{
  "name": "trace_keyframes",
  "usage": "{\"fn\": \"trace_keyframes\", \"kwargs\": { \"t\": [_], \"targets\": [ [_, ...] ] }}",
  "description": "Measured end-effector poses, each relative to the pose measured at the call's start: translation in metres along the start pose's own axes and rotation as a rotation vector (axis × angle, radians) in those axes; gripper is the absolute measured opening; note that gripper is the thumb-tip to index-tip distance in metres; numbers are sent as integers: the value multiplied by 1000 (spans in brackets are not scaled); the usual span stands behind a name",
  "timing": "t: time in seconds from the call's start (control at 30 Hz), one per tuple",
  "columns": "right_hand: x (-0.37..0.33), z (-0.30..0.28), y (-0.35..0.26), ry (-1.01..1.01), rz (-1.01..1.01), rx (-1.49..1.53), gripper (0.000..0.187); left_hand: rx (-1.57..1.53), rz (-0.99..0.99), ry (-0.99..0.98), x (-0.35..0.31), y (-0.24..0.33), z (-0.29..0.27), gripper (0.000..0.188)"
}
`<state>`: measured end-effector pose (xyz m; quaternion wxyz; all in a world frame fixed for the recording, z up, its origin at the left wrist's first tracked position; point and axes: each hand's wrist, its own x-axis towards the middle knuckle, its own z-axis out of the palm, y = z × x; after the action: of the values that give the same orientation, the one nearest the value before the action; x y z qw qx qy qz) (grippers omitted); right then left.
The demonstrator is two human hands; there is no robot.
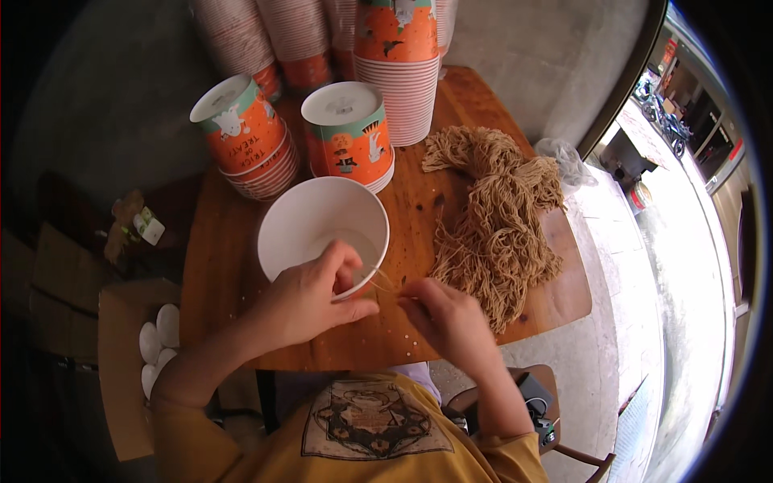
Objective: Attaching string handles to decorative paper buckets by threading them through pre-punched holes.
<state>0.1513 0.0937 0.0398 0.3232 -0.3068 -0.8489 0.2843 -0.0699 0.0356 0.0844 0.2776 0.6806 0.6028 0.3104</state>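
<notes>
A white-lined paper bucket (310, 211) stands mouth up, tilted a little, near the middle of the wooden table. My left hand (318, 294) is closed over its near right rim, fingers curled inside and thumb outside. A thin tan cord (382, 279) loops out from the rim there. My right hand (451, 315), just right of the bucket, pinches this cord between thumb and fingertips. The cord's end inside the bucket is hidden by my left fingers. Beyond my right hand lies a large heap of tan cords (507, 217).
Upside-down orange and green printed buckets, one short stack (245, 137) and another (346, 133), stand behind. A tall stack (407, 97) and wrapped stacks (233, 36) rise at the back. A cardboard box (121, 354) with white round pieces is at left; a clear plastic bag (566, 161) lies at right.
</notes>
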Motion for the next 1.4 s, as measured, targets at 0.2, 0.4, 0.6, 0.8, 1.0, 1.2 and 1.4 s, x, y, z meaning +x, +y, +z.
{"fn": "trace_keyframes", "kwargs": {
  "t": [0.2, 0.4, 0.6, 0.8, 1.0, 1.2, 1.4],
  "targets": [
    [37, -45, -10, -83, -158, -19, 5, 441, 263, 64, -25, -11, -11, 24],
    [85, 1, -11, -40, -318, 3, 8, 591, 392, 186, -35, -20, -25, 19],
    [101, 34, -14, -7, -284, -84, 10, 311, 217, 316, -32, -23, -18, 11],
    [104, 39, -14, -7, -277, -77, 9, 320, 76, 334, -4, -25, -11, 10],
    [105, 45, -17, 13, -247, -164, 9, 417, 114, 382, -2, -35, -9, 14],
    [113, 52, -10, 117, -70, -438, 10, 350, 136, 247, -22, -29, -20, 16],
    [115, 53, -6, 110, -91, -405, 10, 420, 268, 203, -36, -23, -21, 34]
  ]
}}
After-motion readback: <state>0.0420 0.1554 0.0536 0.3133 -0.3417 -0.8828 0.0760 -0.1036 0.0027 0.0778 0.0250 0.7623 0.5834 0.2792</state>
